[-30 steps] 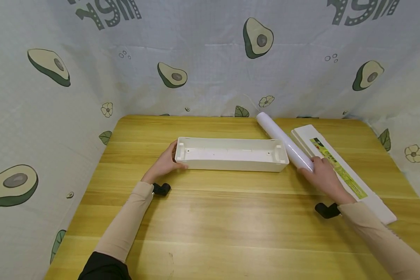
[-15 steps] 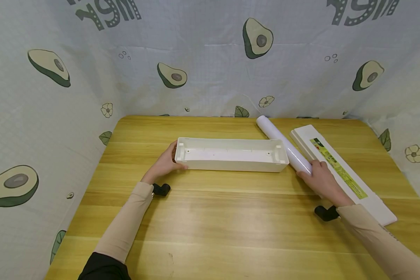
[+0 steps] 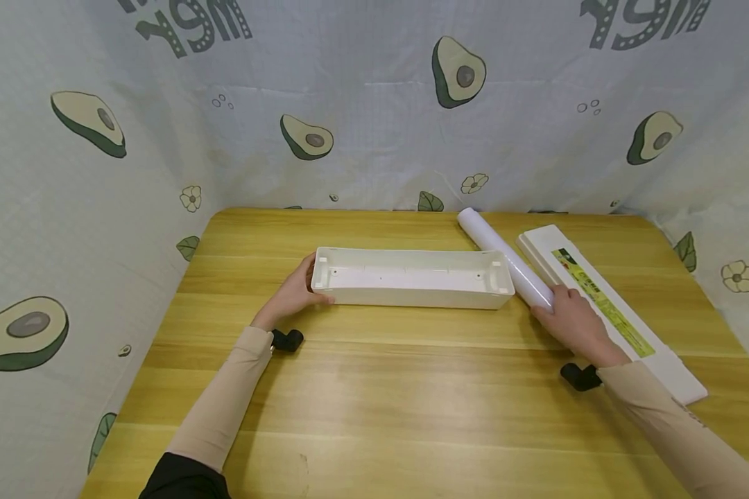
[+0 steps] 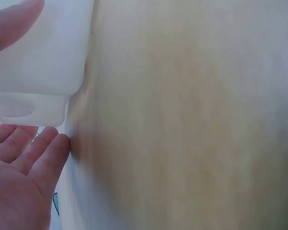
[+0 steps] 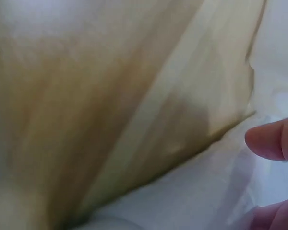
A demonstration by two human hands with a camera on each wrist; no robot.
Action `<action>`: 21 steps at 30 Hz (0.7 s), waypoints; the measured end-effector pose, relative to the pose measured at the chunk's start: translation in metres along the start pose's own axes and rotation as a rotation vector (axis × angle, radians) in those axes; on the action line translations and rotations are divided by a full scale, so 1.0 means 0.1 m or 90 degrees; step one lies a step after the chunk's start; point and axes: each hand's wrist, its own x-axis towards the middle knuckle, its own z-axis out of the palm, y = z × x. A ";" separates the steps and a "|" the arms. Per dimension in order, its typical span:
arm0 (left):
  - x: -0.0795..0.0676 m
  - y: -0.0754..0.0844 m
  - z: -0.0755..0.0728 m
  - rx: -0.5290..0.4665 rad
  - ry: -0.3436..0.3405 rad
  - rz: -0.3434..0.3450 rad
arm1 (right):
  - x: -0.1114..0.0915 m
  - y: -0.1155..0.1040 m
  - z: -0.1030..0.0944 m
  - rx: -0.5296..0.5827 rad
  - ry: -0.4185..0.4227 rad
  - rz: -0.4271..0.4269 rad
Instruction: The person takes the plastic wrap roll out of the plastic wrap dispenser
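Note:
A long white plastic box with an open top lies across the table. My left hand holds its left end, with the thumb on the front wall and the fingers behind the corner. In the left wrist view the thumb lies against the box wall, and the fingers are by the end wall. My right hand grips the near end of a glossy white roll, which looks like plastic wrap. The roll slants past the box's right end. Its gripped end is partly hidden by the hand.
A flat white plastic panel with a yellow-green label lies slanted to the right of the roll, close to my right hand. The wooden table ends at the back against a cloth printed with avocados.
Over the first half second my right hand and the roll shifted slightly toward me. Since then they have hardly moved. My left hand and the box stay in place.

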 end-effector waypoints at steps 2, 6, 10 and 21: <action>0.03 -0.08 0.00 -0.001 0.003 0.001 | 0.01 0.00 -0.02 -0.015 0.000 -0.005; 0.09 -0.23 0.00 0.005 0.011 -0.001 | 0.04 0.01 -0.06 -0.028 -0.012 -0.010; 0.09 -0.26 0.00 0.009 0.011 0.006 | 0.06 0.04 -0.11 -0.017 -0.007 -0.030; 0.10 -0.26 -0.01 0.015 0.024 -0.002 | 0.14 -0.04 -0.28 0.142 0.097 -0.061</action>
